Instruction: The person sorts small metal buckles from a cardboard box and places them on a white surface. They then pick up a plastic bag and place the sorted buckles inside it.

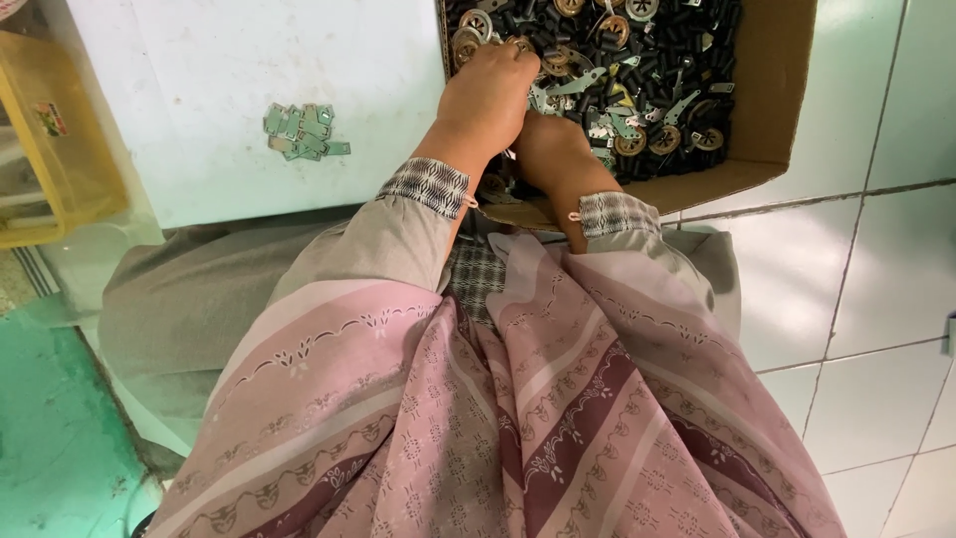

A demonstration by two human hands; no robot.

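Observation:
Both my hands reach into a cardboard box (772, 90) filled with small black cylinders, round brass-coloured discs and flat grey metal pieces (647, 90). My left hand (488, 95) lies on top, fingers bent down into the parts at the box's left side. My right hand (553, 149) sits under and beside it, near the box's front wall, its fingers hidden among the parts. What either hand grips is hidden. A small pile of flat grey-green metal pieces (304, 132) lies on the white board (199, 80) left of the box.
A yellow plastic crate (50, 139) stands at the far left. White floor tiles (856, 299) spread to the right, green floor (50, 438) at the lower left. My pink patterned scarf (498, 418) covers the lower middle of the view.

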